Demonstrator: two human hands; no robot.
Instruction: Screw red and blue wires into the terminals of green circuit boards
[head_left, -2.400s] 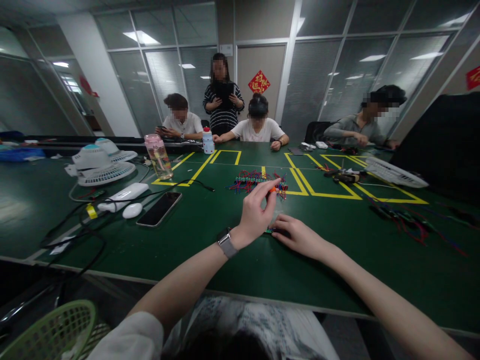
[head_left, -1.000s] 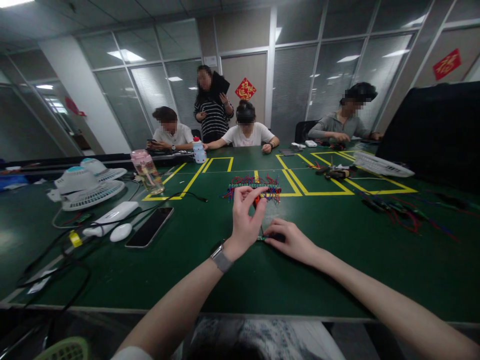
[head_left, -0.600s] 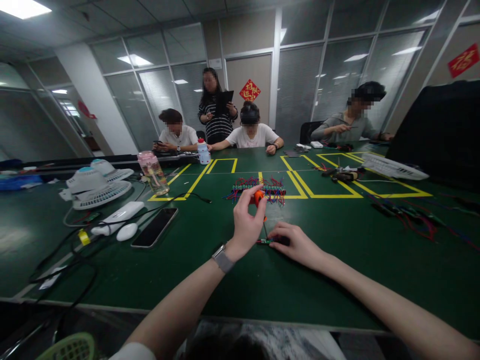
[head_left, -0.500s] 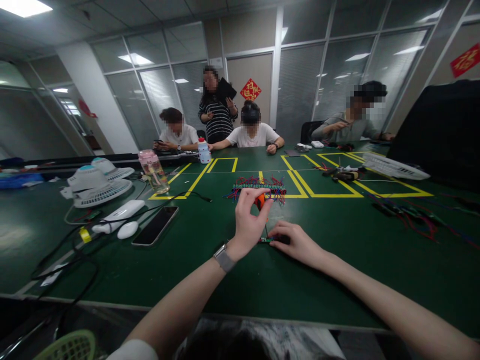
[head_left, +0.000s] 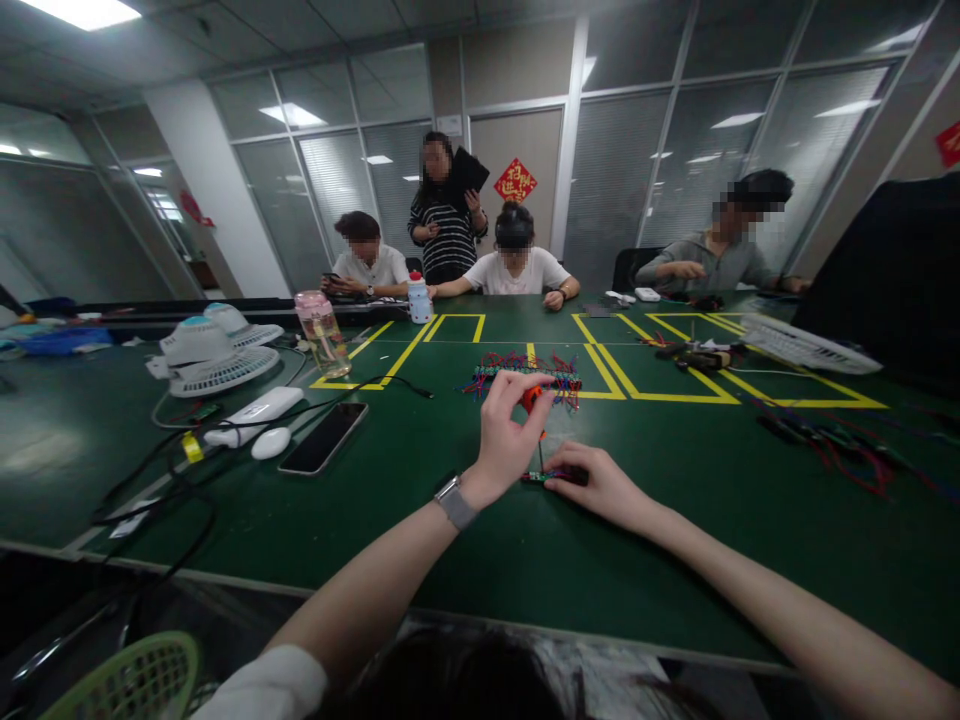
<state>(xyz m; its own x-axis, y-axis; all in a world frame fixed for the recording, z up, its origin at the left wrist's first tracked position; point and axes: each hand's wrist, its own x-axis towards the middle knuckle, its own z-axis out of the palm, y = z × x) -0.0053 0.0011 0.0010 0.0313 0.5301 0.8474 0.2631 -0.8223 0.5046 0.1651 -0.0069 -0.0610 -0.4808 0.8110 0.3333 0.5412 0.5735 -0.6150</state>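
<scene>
One orange screwdriver (head_left: 532, 397), two bottles (head_left: 323, 336), four co-workers (head_left: 448, 240)

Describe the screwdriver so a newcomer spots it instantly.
On the green table, find the left hand with a watch. That hand holds the screwdriver shaft-down over a small board; the orange handle sets it apart from the wired boards behind.

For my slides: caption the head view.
Right hand holds a circuit board beneath the orange-handled screwdriver in left hand.

The left hand (head_left: 506, 432) holds an orange screwdriver (head_left: 533, 399), whose shaft goes down to a small board (head_left: 534, 477). The right hand (head_left: 601, 487) holds this board's right end. Behind the board lie wired boards (head_left: 499, 372); to its left, a phone (head_left: 324, 438).
</scene>
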